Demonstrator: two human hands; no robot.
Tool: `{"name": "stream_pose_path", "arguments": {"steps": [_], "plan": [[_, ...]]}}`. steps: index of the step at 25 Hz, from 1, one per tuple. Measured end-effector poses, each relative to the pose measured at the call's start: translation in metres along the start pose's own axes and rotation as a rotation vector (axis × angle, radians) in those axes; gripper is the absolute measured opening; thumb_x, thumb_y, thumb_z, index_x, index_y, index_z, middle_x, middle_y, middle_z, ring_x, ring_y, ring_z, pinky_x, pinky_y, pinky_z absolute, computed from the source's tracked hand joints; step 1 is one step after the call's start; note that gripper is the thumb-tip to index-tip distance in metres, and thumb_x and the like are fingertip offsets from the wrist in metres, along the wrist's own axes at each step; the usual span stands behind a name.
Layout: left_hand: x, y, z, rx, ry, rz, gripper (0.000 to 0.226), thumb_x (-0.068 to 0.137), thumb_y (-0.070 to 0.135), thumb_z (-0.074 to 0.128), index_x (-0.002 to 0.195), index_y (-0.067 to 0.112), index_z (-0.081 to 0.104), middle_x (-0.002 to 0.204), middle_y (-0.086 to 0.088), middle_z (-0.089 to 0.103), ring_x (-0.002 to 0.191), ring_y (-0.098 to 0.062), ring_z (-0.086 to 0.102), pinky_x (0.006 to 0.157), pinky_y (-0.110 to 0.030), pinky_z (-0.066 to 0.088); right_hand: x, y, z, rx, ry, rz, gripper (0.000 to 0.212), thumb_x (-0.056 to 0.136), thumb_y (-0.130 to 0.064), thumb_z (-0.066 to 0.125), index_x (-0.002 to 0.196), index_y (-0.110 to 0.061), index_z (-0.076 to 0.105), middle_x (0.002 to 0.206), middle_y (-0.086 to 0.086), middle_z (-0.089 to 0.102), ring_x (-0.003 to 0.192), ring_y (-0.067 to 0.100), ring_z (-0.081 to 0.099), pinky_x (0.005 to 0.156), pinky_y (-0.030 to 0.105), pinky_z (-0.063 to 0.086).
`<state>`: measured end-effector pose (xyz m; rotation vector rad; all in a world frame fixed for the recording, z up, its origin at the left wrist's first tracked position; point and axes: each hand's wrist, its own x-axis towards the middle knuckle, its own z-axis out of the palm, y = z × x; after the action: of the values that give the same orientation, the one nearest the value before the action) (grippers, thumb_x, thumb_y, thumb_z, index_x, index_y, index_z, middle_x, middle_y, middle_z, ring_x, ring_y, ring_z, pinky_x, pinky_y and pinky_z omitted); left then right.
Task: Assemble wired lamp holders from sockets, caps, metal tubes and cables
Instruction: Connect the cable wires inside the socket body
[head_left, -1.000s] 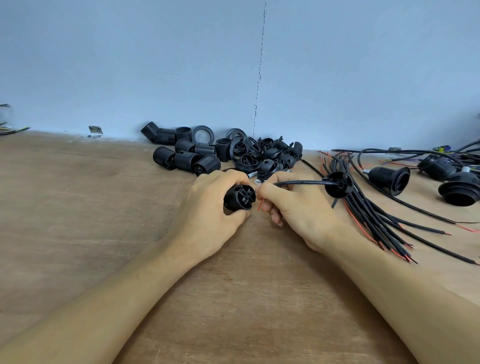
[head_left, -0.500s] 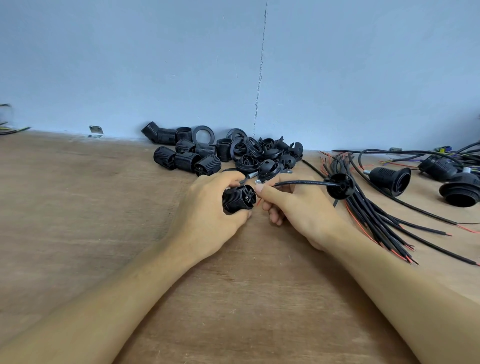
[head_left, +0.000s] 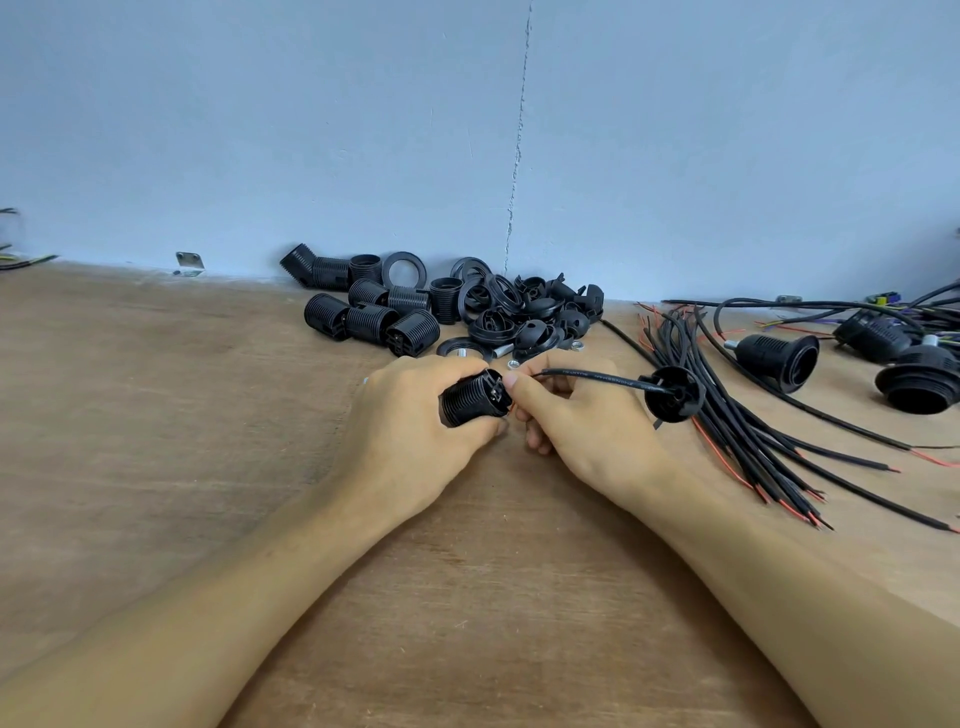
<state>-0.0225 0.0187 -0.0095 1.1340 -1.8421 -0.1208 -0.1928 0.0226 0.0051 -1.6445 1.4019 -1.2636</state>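
my left hand grips a ribbed socket just above the worktop. my right hand pinches a cable end at the socket's terminal face. a cap sits threaded on that cable, beside the loose cable bundle.

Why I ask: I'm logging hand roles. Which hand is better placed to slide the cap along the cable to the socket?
Right, probably. The right hand pinches the cable at the socket, and the cap sits on that cable on its side. The left hand is busy gripping the socket.
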Motion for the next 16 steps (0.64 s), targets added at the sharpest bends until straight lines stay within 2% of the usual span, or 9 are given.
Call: {"name": "stream_pose_path", "arguments": {"steps": [4, 7, 9, 11, 12, 13, 14, 16], "plan": [[-0.0005, 0.0, -0.0022, 0.017, -0.007, 0.009, 0.046, 0.067, 0.045, 0.079, 0.109, 0.044, 0.064, 0.072, 0.028, 0.061, 0.087, 0.008, 0.054, 0.063, -0.019, 0.039, 0.0003, -0.0007, -0.0004, -0.011, -0.011, 0.015, 0.016, 0.096, -0.021, 0.063, 0.081, -0.017, 0.065, 0.055, -0.001, 0.062, 0.046, 0.011, 0.056, 0.052, 0.025, 0.049], [-0.0011, 0.0024, -0.0031, 0.001, -0.014, 0.006, 0.041, 0.068, 0.042, 0.081, 0.106, 0.042, 0.067, 0.071, 0.021, 0.065, 0.088, 0.002, 0.055, 0.064, -0.02, 0.042, 0.0005, -0.0011, 0.0001, -0.052, -0.012, 0.005, 0.018, 0.096, -0.022, 0.063, 0.078, -0.02, 0.064, 0.057, 0.004, 0.063, 0.049, 0.016, 0.057, 0.058, 0.037, 0.052], [0.0012, 0.004, -0.0034, 0.003, -0.017, -0.024, 0.043, 0.068, 0.041, 0.081, 0.108, 0.043, 0.064, 0.07, 0.026, 0.063, 0.089, -0.001, 0.056, 0.063, -0.021, 0.043, 0.0006, -0.0018, 0.0003, -0.032, -0.004, 0.014, 0.02, 0.096, -0.02, 0.063, 0.076, -0.019, 0.064, 0.055, 0.002, 0.062, 0.046, 0.014, 0.056, 0.052, 0.032, 0.051], [0.0036, 0.0055, -0.0019, 0.03, -0.074, -0.057, 0.03, 0.071, 0.045, 0.078, 0.099, 0.044, 0.068, 0.077, 0.025, 0.066, 0.087, -0.005, 0.057, 0.069, -0.029, 0.048, 0.0007, -0.0024, -0.0001, 0.037, 0.012, 0.043, 0.02, 0.096, -0.017, 0.064, 0.077, -0.016, 0.063, 0.054, -0.001, 0.061, 0.044, 0.012, 0.055, 0.046, 0.024, 0.048], [0.0036, 0.0062, -0.0015, 0.061, -0.084, -0.062, 0.025, 0.072, 0.049, 0.075, 0.097, 0.046, 0.071, 0.083, 0.024, 0.068, 0.091, -0.006, 0.058, 0.078, -0.035, 0.05, 0.0009, -0.0028, -0.0001, 0.061, 0.018, 0.05, 0.019, 0.096, -0.017, 0.064, 0.077, -0.015, 0.064, 0.054, 0.0, 0.062, 0.044, 0.013, 0.055, 0.045, 0.024, 0.048], [0.0032, 0.006, -0.0014, 0.1, -0.068, -0.068, 0.029, 0.071, 0.055, 0.073, 0.1, 0.047, 0.073, 0.097, 0.022, 0.071, 0.103, -0.011, 0.059, 0.09, -0.039, 0.048, 0.0011, -0.0031, -0.0001, 0.069, 0.019, 0.05, 0.019, 0.096, -0.017, 0.064, 0.077, -0.015, 0.064, 0.055, 0.001, 0.062, 0.044, 0.013, 0.055, 0.045, 0.024, 0.048], [0.0024, 0.0058, -0.0018, 0.15, -0.047, -0.081, 0.042, 0.069, 0.063, 0.071, 0.108, 0.048, 0.074, 0.115, 0.018, 0.07, 0.117, -0.018, 0.056, 0.1, -0.042, 0.043, 0.0014, -0.0029, -0.0003, 0.063, 0.017, 0.045, 0.019, 0.096, -0.017, 0.064, 0.077, -0.015, 0.064, 0.056, 0.003, 0.063, 0.044, 0.014, 0.056, 0.046, 0.024, 0.048], [0.005, 0.0058, -0.0061, 0.246, -0.043, -0.151, 0.075, 0.064, 0.085, 0.059, 0.128, 0.046, 0.066, 0.145, 0.006, 0.056, 0.14, -0.023, 0.04, 0.115, -0.048, 0.031, 0.0016, -0.0031, -0.0006, 0.036, 0.014, 0.034, 0.019, 0.096, -0.018, 0.065, 0.077, -0.015, 0.065, 0.055, 0.003, 0.063, 0.043, 0.012, 0.056, 0.045, 0.022, 0.047]]}}
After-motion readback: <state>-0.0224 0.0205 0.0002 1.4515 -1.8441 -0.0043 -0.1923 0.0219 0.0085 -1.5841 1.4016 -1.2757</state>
